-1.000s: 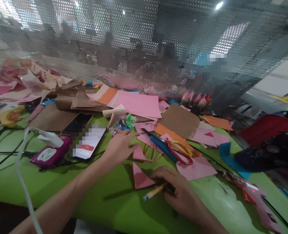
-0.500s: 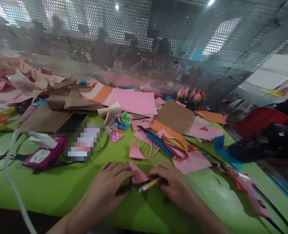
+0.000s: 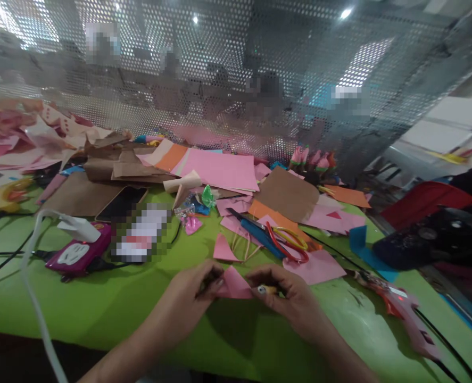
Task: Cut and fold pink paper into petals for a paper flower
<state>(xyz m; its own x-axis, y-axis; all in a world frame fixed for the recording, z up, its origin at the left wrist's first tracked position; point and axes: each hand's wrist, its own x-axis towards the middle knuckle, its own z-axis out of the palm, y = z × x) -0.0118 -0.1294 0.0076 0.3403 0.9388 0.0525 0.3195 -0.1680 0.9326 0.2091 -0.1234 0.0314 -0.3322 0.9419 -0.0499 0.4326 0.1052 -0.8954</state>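
Observation:
My left hand (image 3: 190, 292) and my right hand (image 3: 287, 295) meet over the green table (image 3: 100, 308) and together hold a small pink paper piece (image 3: 236, 284) lifted off the surface. The left fingers pinch its left edge. The right hand pinches its right edge and also grips a yellow pencil (image 3: 266, 290), whose end points toward me. Another pink paper triangle (image 3: 223, 249) lies just beyond the hands.
Blue and red-yellow scissors (image 3: 275, 239) lie behind the hands. A phone (image 3: 142, 234), a magenta device (image 3: 78, 252) with a white cable, a glue gun (image 3: 403, 314), and piles of pink, orange and brown paper (image 3: 220, 170) cover the far table. A perforated metal screen (image 3: 236, 80) stands behind.
My left hand came back from the far paper pile to the pink piece. Both hands lifted the piece off the table, and the pencil turned end-on toward me.

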